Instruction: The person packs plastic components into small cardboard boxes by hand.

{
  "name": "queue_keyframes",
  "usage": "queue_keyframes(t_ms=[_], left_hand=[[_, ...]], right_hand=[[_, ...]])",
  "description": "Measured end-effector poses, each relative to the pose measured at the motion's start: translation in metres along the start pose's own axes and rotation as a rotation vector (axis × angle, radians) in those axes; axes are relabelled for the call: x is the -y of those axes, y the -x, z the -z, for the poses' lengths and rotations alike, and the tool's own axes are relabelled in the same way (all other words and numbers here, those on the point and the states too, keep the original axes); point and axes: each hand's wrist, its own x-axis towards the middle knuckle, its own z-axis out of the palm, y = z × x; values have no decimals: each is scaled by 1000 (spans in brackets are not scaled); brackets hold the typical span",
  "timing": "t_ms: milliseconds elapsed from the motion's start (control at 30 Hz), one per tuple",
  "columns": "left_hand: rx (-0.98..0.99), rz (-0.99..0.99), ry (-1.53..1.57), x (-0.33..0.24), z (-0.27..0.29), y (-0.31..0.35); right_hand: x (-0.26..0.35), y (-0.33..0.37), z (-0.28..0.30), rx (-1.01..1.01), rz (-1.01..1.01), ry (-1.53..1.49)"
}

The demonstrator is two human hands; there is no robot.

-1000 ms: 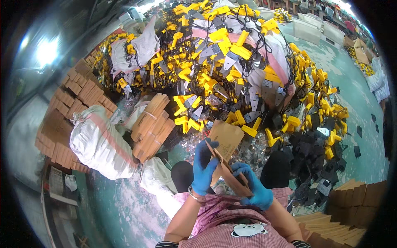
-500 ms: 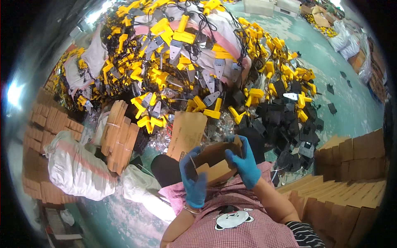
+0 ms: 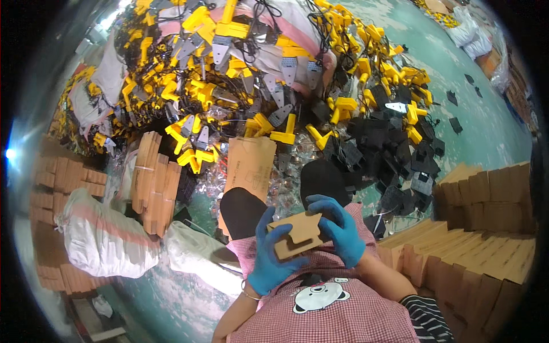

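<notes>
Over my lap I hold a small brown cardboard box [image 3: 296, 233], its flaps partly folded and a slot-shaped gap at its near side. My left hand [image 3: 270, 251], in a blue glove, grips its left end with fingers spread around it. At the right end, my right hand [image 3: 342, 231], also gloved in blue, presses with thumb and fingers on the edge. Just beyond my knees lies a flat cardboard piece [image 3: 250, 163]. Past it is a large heap of yellow-handled corded tools [image 3: 229, 28] with grey pointed plates.
Black plastic pieces [image 3: 372, 137] lie scattered at the right. Flattened cardboard bundles [image 3: 151, 183] and white sacks [image 3: 106, 234] stand at my left. Rows of cardboard boxes [image 3: 469, 257] are at my right. Small clear-wrapped items [image 3: 289, 183] cover the floor ahead.
The box has turned and its upper flaps have folded inward, covering the open inside. Both hands have shifted their hold. The view has moved slightly.
</notes>
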Motion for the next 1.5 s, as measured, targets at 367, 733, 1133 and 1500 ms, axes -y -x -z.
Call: queue_keyframes(t_ms=[367, 733, 1133, 1500], left_hand=[[171, -131, -452, -13, 20, -1], [-897, 141, -194, 11, 186, 22], [-476, 193, -1203, 46, 290, -13], [-347, 815, -1164, 60, 273, 14]], right_hand=[[53, -33, 6, 379, 20, 1011], [16, -30, 19, 59, 645, 1326], [-74, -2, 84, -522, 171, 311], [-354, 113, 292, -712, -1002, 1359]])
